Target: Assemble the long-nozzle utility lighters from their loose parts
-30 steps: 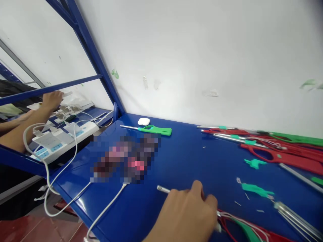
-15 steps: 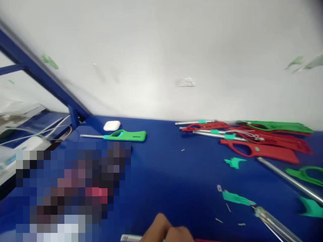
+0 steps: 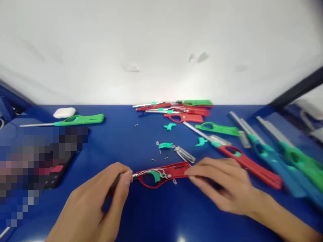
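Note:
An opened red long-nosed lighter (image 3: 178, 170) lies across the table in front of me, its inside facing up. White wires and a green trigger (image 3: 156, 176) show in its half shell. My left hand (image 3: 98, 195) is closed on the lighter's nozzle end, pinched between thumb and fingers. My right hand (image 3: 224, 185) pinches the butt of the red handle at the other end. Just beyond lie a clear fuel tank (image 3: 185, 154) and a loose green part (image 3: 166, 145).
Behind are a pile of red and green lighter parts (image 3: 185, 117) and a green trigger piece (image 3: 169, 126). Assembled red (image 3: 252, 166), blue (image 3: 280, 168) and green lighters (image 3: 302, 161) lie right. A green lighter (image 3: 83, 119) and white case (image 3: 64, 112) sit left.
My view has swung right and down, so both hands and the opened red lighter now show. Before, only part of one hand was visible at the bottom edge.

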The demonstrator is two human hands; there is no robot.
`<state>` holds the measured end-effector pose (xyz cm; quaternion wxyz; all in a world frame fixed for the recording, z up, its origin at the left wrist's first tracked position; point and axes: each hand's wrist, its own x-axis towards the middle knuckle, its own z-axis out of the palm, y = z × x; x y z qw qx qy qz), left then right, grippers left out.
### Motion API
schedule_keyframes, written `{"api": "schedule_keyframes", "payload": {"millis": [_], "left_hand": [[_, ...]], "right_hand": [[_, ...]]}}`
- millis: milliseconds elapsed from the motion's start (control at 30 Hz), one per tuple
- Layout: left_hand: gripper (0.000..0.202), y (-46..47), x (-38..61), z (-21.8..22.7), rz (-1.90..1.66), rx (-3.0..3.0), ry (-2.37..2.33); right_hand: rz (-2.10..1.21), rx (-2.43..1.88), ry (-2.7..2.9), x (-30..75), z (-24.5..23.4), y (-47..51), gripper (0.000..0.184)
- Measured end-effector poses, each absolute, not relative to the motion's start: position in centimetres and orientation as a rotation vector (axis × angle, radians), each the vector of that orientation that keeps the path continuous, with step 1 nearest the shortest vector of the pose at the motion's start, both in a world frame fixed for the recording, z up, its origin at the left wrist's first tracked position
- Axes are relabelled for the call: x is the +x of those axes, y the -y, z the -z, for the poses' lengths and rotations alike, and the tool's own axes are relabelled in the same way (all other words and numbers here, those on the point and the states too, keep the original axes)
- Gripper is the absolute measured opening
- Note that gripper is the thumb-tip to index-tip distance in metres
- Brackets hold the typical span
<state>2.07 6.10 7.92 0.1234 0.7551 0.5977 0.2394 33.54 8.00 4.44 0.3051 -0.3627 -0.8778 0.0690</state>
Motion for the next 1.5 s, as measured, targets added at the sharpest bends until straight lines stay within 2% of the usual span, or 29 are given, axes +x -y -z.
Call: {"api": "schedule_keyframes", "payload": {"millis": [100, 233, 433, 600, 800, 1100, 1500], "left_hand": [[0.026, -5.3, 3.3, -8.4, -0.686, 2.180, -1.650], [0.028, -3.4, 4.2, -7.9, -0.649, 2.058, -1.584], [0.036, -1.4, 3.7, -5.6, -0.708, 1.989, -1.521], [0.030, -0.8, 3.2, -4.9, -0.759, 1.995, -1.540], [0.026, -0.9, 3.3, -4.5, -0.774, 1.974, -1.542], [0.039, -0.8, 3.0, -3.7, -0.780, 1.922, -1.469], [0.039, -0.9, 3.0, -3.2, -0.818, 1.962, -1.517]], "right_hand": [[-0.294, -0.955, 2.438, 32.9, -5.2, -8.6, 0.030], [-0.267, -0.938, 2.518, 32.5, -4.2, -8.2, 0.032], [-0.084, -0.784, 2.498, 31.8, -3.1, -8.6, 0.044], [0.003, -0.676, 2.554, 32.2, -2.5, -9.3, 0.034], [0.214, -0.509, 2.573, 31.8, -1.9, -9.4, 0.042], [-0.171, -0.694, 2.456, 31.2, -3.1, -8.6, 0.024], [-0.284, -1.017, 2.575, 32.6, -4.0, -8.6, 0.024]]}}
